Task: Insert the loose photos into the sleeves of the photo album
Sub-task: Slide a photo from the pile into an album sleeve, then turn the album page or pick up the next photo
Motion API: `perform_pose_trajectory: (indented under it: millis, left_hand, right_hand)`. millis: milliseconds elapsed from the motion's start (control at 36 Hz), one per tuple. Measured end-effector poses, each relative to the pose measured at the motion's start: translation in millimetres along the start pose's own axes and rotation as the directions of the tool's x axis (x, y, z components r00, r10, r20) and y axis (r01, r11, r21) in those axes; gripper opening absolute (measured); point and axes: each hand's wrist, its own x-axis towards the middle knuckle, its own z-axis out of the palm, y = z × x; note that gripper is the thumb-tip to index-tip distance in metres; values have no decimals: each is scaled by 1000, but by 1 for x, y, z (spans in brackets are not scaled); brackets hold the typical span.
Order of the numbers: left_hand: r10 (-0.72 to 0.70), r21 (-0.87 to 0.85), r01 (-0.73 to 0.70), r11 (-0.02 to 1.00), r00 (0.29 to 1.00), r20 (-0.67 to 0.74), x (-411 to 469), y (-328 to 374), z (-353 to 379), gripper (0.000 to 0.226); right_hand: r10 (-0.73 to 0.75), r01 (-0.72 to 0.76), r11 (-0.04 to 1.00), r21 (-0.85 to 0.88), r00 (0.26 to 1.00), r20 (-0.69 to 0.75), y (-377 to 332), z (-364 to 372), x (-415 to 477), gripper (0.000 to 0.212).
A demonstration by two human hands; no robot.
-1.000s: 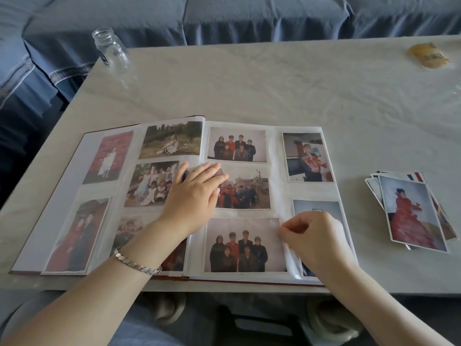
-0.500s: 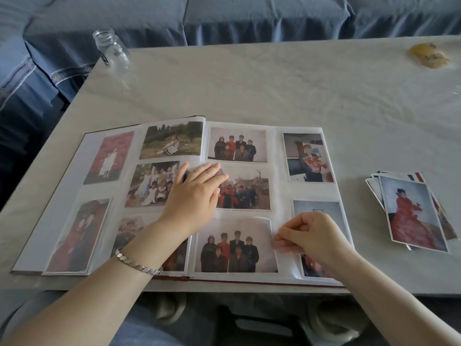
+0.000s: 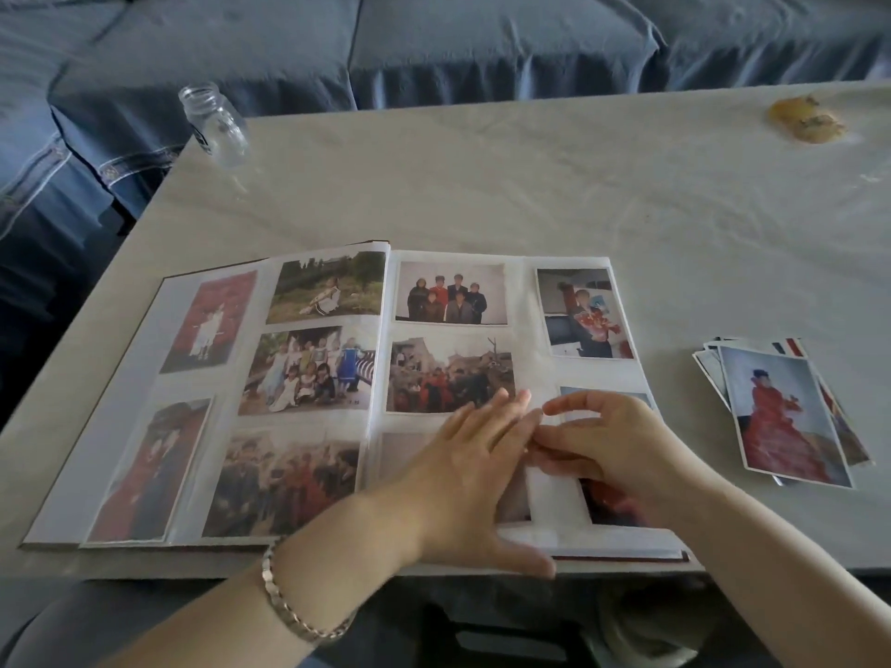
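The photo album (image 3: 525, 301) lies open near the table's front edge, with photos in the sleeves of both pages. My left hand (image 3: 467, 474) lies flat with straight fingers on the bottom sleeve of the right page and covers most of the group photo (image 3: 400, 455) there. My right hand (image 3: 612, 441) rests beside it; its fingertips touch the white strip between the sleeves, close to my left fingertips, and the index finger is lifted. It hides part of the lower right sleeve. The stack of loose photos (image 3: 781, 417) lies on the table right of the album, untouched.
A small clear glass jar (image 3: 217, 122) stands at the table's far left corner. A yellowish wrapped item (image 3: 805, 120) lies far right. A blue sofa (image 3: 482, 41) runs behind and left of the pale table (image 3: 530, 185).
The group photo slid left into the bottom sleeve. My left hand moved from the album's middle down and right onto that sleeve. My right hand shifted slightly left toward it.
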Motion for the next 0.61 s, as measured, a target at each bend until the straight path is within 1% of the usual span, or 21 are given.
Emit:
perform_pose_trajectory:
  millis: [56, 111, 139, 167, 222, 250, 278, 306, 333, 361, 417, 444, 500, 556, 583, 611]
  left_hand:
    - [-4, -24, 3, 1000, 998, -64, 4, 4, -2, 100]
    - [9, -53, -15, 998, 994, -111, 8, 5, -5, 90]
    - [15, -78, -26, 997, 991, -135, 9, 6, -8, 83]
    - [12, -114, -32, 993, 986, -167, 9, 7, -10, 76]
    - [-21, -212, -33, 977, 969, -248, 8, 8, -14, 63]
    - [-43, -267, -38, 963, 956, -290, 8, 8, -15, 58]
    - [-67, -316, -40, 948, 945, -320, 9, 8, -17, 55]
    - [-97, -366, -38, 930, 934, -343, 9, 7, -18, 51]
    - [-131, -425, -37, 905, 924, -359, 10, 6, -19, 49]
    - [-167, -487, -37, 872, 915, -368, 11, 5, -21, 46]
    - [-227, -595, -47, 802, 898, -377, 11, 5, -26, 41]
    - [-253, -633, -58, 772, 885, -391, 11, 4, -30, 38]
    - [-313, -697, -73, 713, 856, -410, 7, 4, -41, 33]
    - [-363, -762, -70, 644, 849, -385, -2, 2, -56, 30]
    - [-376, -791, -67, 608, 853, -362, -7, 1, -63, 29]
    - [-388, -824, -69, 563, 858, -337, -14, -1, -71, 27]
  right_hand:
    - [-104, 102, 994, -38, 994, -43, -7, -3, -4, 20]
    - [-219, 209, 975, -76, 964, -151, -14, -12, -8, 13]
    - [-281, 258, 958, -125, 932, -228, -16, -21, -9, 11]
    - [-343, 293, 936, -196, 886, -313, -17, -31, -8, 10]
    - [-426, 304, 898, -317, 779, -461, -17, -55, -2, 13]
    - [-419, 294, 905, -309, 746, -518, -14, -67, 1, 16]
    - [-382, 291, 924, -248, 737, -558, -11, -76, 5, 18]
    - [-327, 284, 944, -165, 754, -570, -9, -82, 8, 18]
    - [-267, 263, 961, -90, 785, -559, -6, -85, 11, 16]
    - [-213, 235, 972, -22, 832, -512, -5, -82, 13, 15]
    - [-132, 177, 978, 107, 932, -337, -4, -65, 15, 19]
    - [-121, 153, 981, 120, 963, -240, -3, -54, 17, 18]
    - [-170, 171, 985, 1, 982, -81, -5, -29, 20, 16]
    - [-268, 270, 952, -141, 963, 36, -8, -4, 21, 14]
    - [-307, 317, 927, -203, 949, 78, -9, 8, 21, 16]
    - [-337, 355, 899, -256, 935, 112, -10, 19, 22, 28]
